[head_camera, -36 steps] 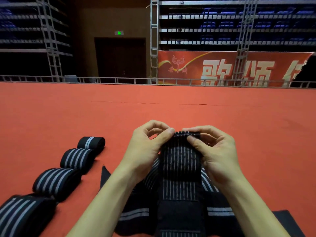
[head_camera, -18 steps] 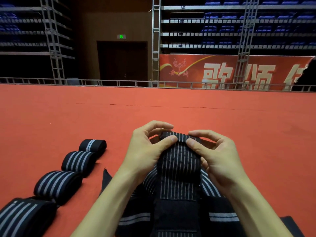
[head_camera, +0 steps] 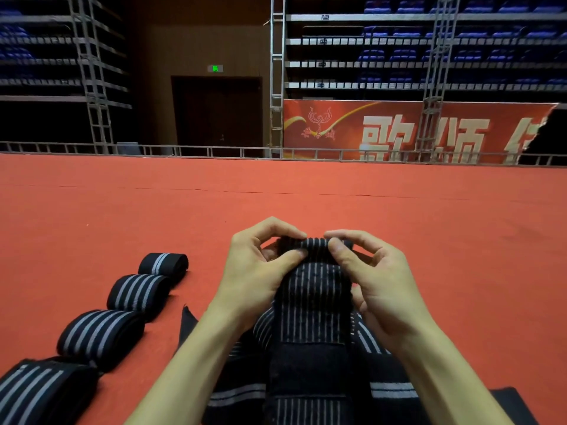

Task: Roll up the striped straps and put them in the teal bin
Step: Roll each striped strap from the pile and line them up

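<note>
Nearest, a heap of loose straps (head_camera: 383,391) lies on the red carpet (head_camera: 445,234), and one striped strap (head_camera: 313,299) runs up from it between the forearms. To the left, four rolled straps (head_camera: 101,332) sit in a row, apart from the heap. The left hand (head_camera: 254,271) and right hand (head_camera: 380,280) each pinch the strap's far end, thumb against curled fingers, where it turns over into a small roll. Beyond stand a metal railing (head_camera: 184,150) and a red banner (head_camera: 399,127)

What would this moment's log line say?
step: rolling | left hand: pinches striped strap end | right hand: pinches same end | rolled straps: four, left, on red carpet | teal bin: unseen
</note>
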A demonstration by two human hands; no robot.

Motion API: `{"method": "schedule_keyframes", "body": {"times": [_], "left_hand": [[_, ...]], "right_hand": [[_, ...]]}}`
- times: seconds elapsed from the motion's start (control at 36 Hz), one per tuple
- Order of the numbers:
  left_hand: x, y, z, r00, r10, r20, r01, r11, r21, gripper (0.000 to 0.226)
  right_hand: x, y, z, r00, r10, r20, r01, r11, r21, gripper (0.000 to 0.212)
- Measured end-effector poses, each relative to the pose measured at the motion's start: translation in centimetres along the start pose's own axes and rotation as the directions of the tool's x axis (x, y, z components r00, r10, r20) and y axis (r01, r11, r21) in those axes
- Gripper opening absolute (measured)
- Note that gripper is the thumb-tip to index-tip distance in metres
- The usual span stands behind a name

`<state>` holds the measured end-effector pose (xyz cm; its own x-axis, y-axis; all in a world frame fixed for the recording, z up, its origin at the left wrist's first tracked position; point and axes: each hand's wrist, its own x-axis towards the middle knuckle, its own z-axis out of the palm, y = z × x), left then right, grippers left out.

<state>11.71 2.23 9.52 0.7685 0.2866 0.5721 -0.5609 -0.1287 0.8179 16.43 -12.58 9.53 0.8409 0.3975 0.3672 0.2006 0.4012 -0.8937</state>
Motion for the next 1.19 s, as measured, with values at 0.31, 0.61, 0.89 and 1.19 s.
{"method": "schedule_keyframes", "body": {"times": [0.31, 0.61, 0.89, 1.19], "left_hand": [[-0.09, -0.02, 0.08, 0.982, -0.132, 0.132, 0.154, 0.974, -0.166, 0.018], [-0.05, 0.08, 0.41, 0.987, -0.156, 0.044, 0.156, 0.988, -0.015, 0.011], [0.01, 0.09, 0.25, 0.998, 0.051, -0.027, -0.049, 0.996, 0.071, 0.026], [-0.09, -0.51, 0.29, 0.996, -0.052, 0.067, 0.055, 0.997, -0.045, 0.032]], "right_hand": [[0.06, -0.14, -0.44, 0.997, -0.075, -0.018, 0.075, 0.997, 0.011, 0.023], [0.29, -0.09, -0.33, 0.998, -0.064, -0.014, 0.065, 0.995, 0.080, 0.030], [0.05, -0.24, -0.11, 0.991, 0.107, 0.085, -0.114, 0.990, 0.081, 0.030], [0.06, -0.12, -0.25, 0.999, 0.014, 0.039, -0.017, 0.997, 0.071, 0.025]]}}
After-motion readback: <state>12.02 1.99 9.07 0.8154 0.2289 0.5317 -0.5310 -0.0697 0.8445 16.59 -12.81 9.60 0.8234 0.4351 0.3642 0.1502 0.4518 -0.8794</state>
